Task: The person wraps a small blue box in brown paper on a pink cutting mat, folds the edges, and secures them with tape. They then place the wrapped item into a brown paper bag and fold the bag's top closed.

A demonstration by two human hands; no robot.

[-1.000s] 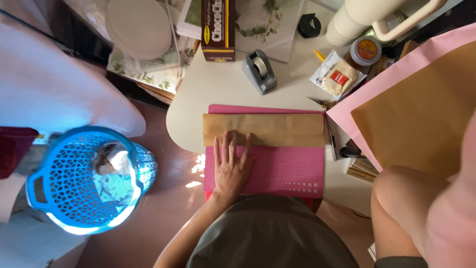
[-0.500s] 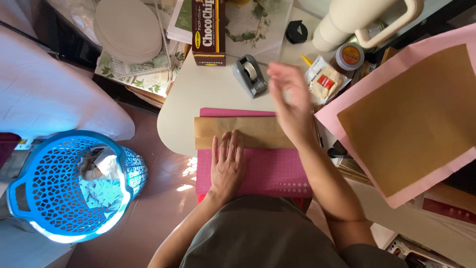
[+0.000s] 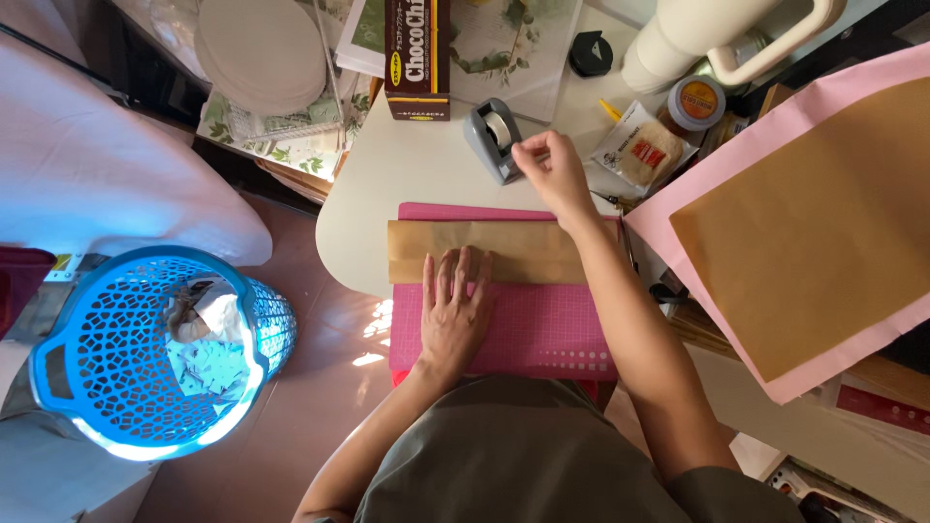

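Near edge: your left hand (image 3: 453, 315) lies flat, fingers together and stretched out, palm on the pink cutting mat (image 3: 542, 334) and fingertips on the folded brown paper (image 3: 484, 250).
Brown paper: it lies crosswise over the far half of the mat, its left end reaching a little past the mat's left edge, and your right forearm crosses over its right end.
Table edge: the white table (image 3: 387, 174) curves away to your left just beside the paper's end; past it lies open floor, then the blue mesh basket (image 3: 136, 353), well apart.
Right side: a large sheet of brown paper backed in pink (image 3: 804, 223) crowds in close to your right arm, so room there is tight.
Right hand: your right hand (image 3: 552, 169) is beyond the brown paper, fingertips pinched together at the grey tape dispenser (image 3: 492, 138); whether a strip of tape sits between them is too fine to tell.
Dispenser: it stands on bare table, just left of your fingers, apart from the mat's far edge.
Far: a brown box (image 3: 417, 58), a small snack packet (image 3: 639, 150) and a white jug (image 3: 717, 39) ring the far side.
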